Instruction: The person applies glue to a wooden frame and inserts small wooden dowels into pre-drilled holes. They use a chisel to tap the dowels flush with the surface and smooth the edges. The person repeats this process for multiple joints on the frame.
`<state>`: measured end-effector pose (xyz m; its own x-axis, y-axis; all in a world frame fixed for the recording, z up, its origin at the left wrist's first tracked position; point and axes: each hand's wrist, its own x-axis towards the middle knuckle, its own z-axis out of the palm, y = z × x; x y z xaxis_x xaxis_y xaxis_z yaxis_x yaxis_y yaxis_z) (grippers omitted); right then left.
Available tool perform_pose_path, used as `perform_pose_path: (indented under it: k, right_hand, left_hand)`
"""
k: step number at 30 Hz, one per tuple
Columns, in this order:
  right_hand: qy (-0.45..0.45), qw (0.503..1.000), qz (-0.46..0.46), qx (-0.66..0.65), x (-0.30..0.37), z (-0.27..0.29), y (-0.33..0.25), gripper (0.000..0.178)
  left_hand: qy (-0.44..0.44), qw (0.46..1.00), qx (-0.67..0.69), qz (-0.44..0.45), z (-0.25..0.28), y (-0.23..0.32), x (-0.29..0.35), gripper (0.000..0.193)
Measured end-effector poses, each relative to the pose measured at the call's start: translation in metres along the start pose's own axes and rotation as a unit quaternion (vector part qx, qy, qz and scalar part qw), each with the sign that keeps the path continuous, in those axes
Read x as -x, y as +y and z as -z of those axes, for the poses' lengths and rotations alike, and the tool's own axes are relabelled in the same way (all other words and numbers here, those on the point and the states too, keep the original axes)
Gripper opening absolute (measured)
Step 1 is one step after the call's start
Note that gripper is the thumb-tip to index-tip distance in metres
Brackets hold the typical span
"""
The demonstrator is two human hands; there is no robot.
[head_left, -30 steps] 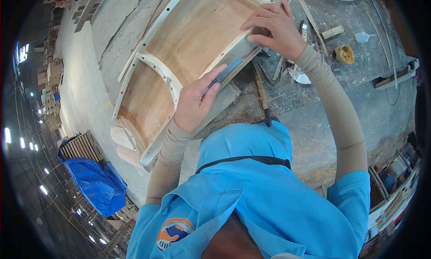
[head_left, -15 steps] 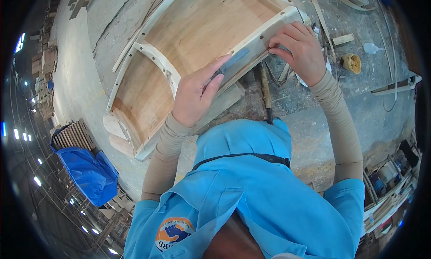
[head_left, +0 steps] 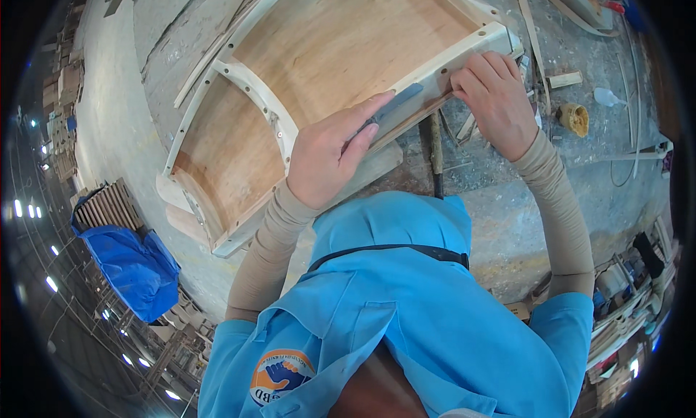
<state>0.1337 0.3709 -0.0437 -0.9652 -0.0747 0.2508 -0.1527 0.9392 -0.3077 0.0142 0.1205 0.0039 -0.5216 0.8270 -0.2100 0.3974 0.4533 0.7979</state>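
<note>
My left hand (head_left: pixel 330 153) is closed around a putty knife (head_left: pixel 400 105) with a flat grey blade. The blade lies along the near side of a pale curved wooden frame (head_left: pixel 464 48), which has dark round holes and a thin brown panel (head_left: pixel 348 44) inside it. My right hand (head_left: pixel 496 102) rests against the same side, closer to the frame's right end. Its fingers are curled and pressed together at the wood. Whether they pinch something small is hidden.
Beyond my right hand stand an open tub of tan putty (head_left: pixel 573 118) and a small white bottle (head_left: pixel 607 97). Wood strips (head_left: pixel 533 41) lie scattered nearby. A hammer-like handle (head_left: pixel 436 146) lies below the frame. A blue tarp (head_left: pixel 130 266) covers something at the left.
Both hands, the putty knife and the frame's right end appear slightly farther right and lower in view. Each hand stays at about the same place along the frame.
</note>
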Motion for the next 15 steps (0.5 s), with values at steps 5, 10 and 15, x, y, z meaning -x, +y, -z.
perform_pose_path:
  k: [5,10,15]
  right_hand:
    - [-0.008,0.998,0.063,0.025,-0.003,0.002,0.007,0.017]
    - [-0.012,0.998,0.030,0.045,-0.002,0.003,-0.002,0.014]
    - [-0.002,0.997,-0.075,-0.029,0.008,-0.004,-0.016,0.014]
  left_hand:
    - [-0.002,1.000,-0.005,-0.007,0.000,-0.002,-0.001,0.040]
    - [0.004,1.000,-0.013,-0.004,-0.001,0.000,0.001,0.040]
    - [0.015,1.000,-0.014,-0.008,-0.003,-0.002,0.002,0.040]
